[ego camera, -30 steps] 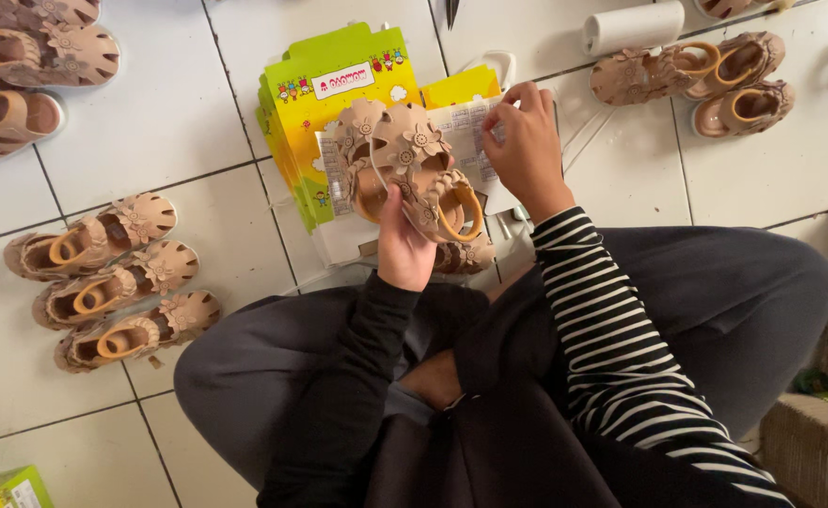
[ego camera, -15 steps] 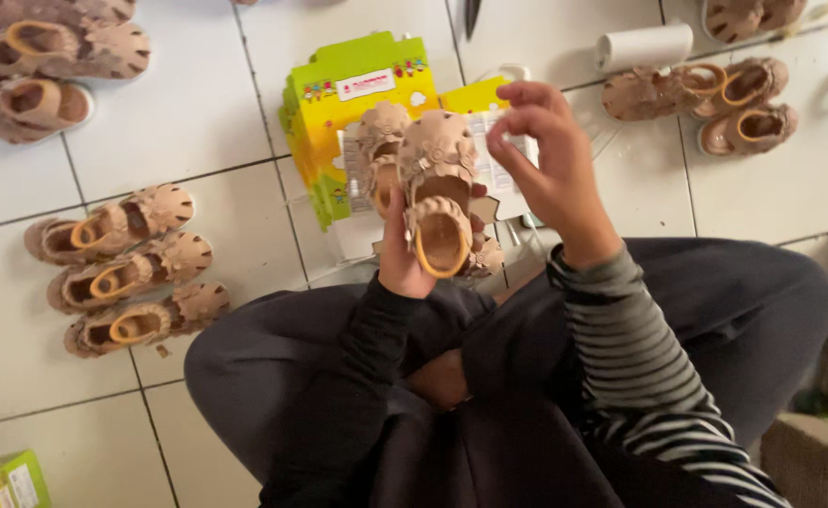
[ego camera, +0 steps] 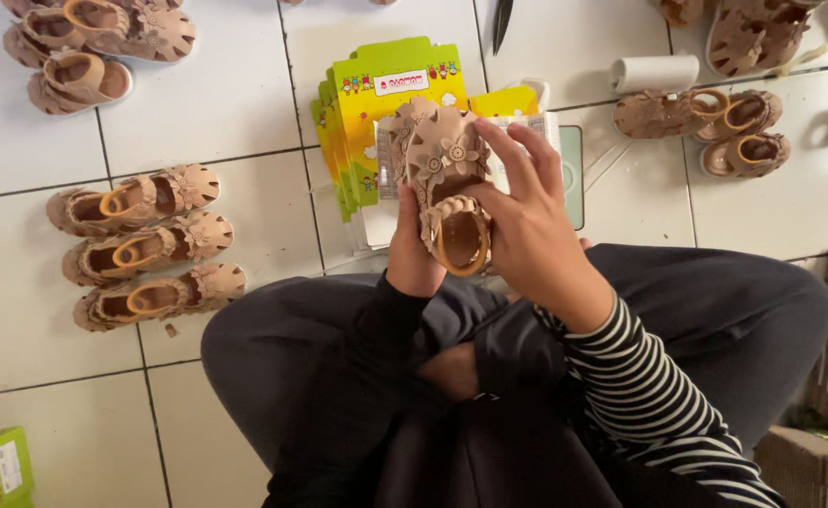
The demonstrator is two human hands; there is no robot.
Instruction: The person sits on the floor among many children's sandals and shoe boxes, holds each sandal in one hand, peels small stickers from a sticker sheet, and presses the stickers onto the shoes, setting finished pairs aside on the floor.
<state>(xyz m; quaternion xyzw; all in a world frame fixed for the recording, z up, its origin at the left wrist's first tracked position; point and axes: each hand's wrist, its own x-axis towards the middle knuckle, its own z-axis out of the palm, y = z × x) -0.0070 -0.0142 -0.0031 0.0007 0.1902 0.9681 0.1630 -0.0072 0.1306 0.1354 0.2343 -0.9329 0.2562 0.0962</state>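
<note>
Both hands hold a tan sandal [ego camera: 451,193] above the lap, its long axis running away from the person, flowered toe pointing toward the green boxes [ego camera: 376,113]. The left hand [ego camera: 414,254] grips beneath; the right hand [ego camera: 527,226] pinches its side, fingers spread.
</note>
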